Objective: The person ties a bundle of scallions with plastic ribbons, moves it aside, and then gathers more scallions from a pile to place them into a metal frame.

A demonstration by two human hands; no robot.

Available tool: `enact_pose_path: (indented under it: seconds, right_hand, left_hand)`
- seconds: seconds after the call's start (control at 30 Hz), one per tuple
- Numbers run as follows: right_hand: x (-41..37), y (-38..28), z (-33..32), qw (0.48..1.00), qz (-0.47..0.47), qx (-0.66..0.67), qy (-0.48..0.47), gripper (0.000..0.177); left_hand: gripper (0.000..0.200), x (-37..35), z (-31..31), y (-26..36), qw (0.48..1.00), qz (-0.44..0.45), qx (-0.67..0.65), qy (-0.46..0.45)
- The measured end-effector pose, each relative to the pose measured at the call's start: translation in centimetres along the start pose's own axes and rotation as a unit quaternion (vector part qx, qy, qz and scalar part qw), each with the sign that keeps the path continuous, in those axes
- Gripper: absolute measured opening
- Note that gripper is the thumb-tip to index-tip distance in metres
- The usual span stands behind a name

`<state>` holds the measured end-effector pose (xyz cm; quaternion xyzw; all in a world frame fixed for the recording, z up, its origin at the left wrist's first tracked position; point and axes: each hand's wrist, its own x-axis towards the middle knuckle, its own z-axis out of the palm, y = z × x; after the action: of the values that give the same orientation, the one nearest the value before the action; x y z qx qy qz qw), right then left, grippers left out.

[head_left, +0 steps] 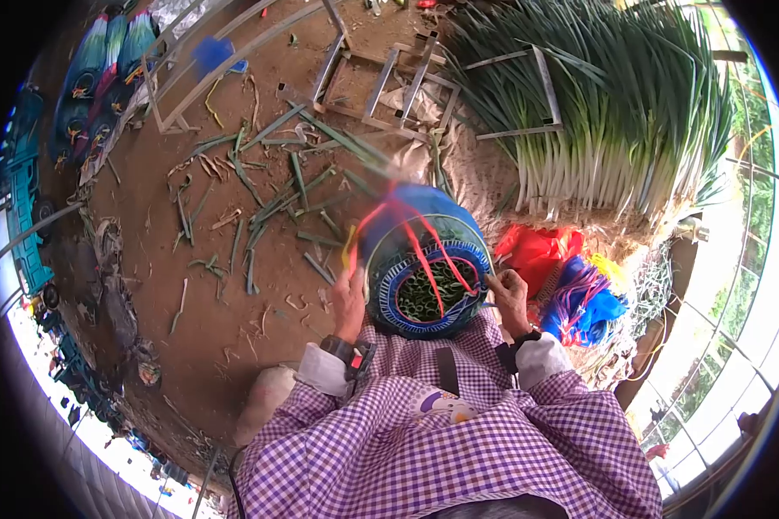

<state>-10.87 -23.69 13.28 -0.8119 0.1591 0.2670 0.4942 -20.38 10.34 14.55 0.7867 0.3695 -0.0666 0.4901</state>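
A blue mesh bag (446, 206) stands in front of my lap, its round opening facing me. Inside the opening show green onion leaves (420, 298), seen end on as hollow rings. My left hand (349, 304) is at the bag's left side, fingers closed on a red drawstring (420, 246) that loops up and over the opening; part of the string is blurred. At the right edge of the rim, my right hand (511, 301) pinches the bag's mesh. The bag's far end is blurred.
Upright green onions (597, 147) stand massed at the back right. Near my right hand lie red bags (537, 255) and blue net bags (584, 298). Metal frames (389, 86) sit ahead. Leaf scraps (268, 208) litter the dirt floor. Filled bags (91, 78) lie far left, by a teal crate (22, 208).
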Motion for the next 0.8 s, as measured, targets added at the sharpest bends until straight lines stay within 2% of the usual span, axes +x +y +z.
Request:
enact_pose_path:
  seconds: [0.03,0.1,0.17,0.27,0.3,0.4,0.43,0.53,0.63,0.73,0.77,0.8]
  right_hand:
    - [-0.1,-0.3,0.0,0.999,0.026,0.034,-0.007,0.031]
    - [-0.5,-0.9,0.3,0.998,0.037,0.044,-0.014,0.029]
    - [-0.7,-0.8,0.6,0.998,0.046,0.044,-0.019,0.028]
    - [-0.4,0.6,0.4,0.999,0.039,0.007,-0.029,0.026]
    - [-0.4,0.2,0.5,0.998,0.052,-0.001,-0.031,0.025]
    - [-1.0,-1.6,0.9,0.996,0.082,-0.003,-0.036,0.024]
    - [-1.3,-2.0,1.1,0.996,0.086,0.01,-0.036,0.023]
    - [-1.2,-2.2,1.0,0.995,0.088,-0.002,-0.044,0.022]
    - [-1.2,-2.0,1.2,0.993,0.107,-0.016,-0.044,0.022]
    - [-1.1,-2.2,1.4,0.993,0.106,-0.042,-0.034,0.023]
    - [-1.2,-2.5,1.3,0.993,0.099,-0.056,-0.034,0.024]
    - [-1.3,-2.9,1.4,0.993,0.092,-0.071,-0.033,0.024]
  left_hand:
    - [0.028,0.3,-0.1,-0.6,0.999,0.023,0.004,0.022]
    - [0.029,0.9,-0.6,-2.3,0.997,-0.042,-0.069,-0.005]
    - [0.031,1.0,-2.2,-0.8,0.974,-0.127,-0.185,-0.019]
    - [0.032,1.4,-3.2,-2.4,0.977,-0.096,-0.173,0.075]
    - [0.028,1.6,-3.8,-3.9,0.977,-0.089,-0.172,0.085]
    - [0.028,2.3,-4.4,-9.8,0.968,-0.053,-0.116,0.214]
    - [0.035,2.2,-4.3,-10.7,0.945,-0.084,-0.146,0.28]
    - [0.042,1.7,-3.2,-15.5,0.932,-0.133,-0.111,0.318]
    - [0.047,0.9,0.5,-20.1,0.954,-0.225,-0.061,0.186]
    - [0.048,1.3,1.2,-20.3,0.9,-0.408,-0.143,0.048]
    - [0.049,1.3,1.4,-20.0,0.872,-0.339,-0.35,-0.045]
    - [0.049,1.6,1.2,-18.3,0.876,-0.354,-0.322,-0.067]
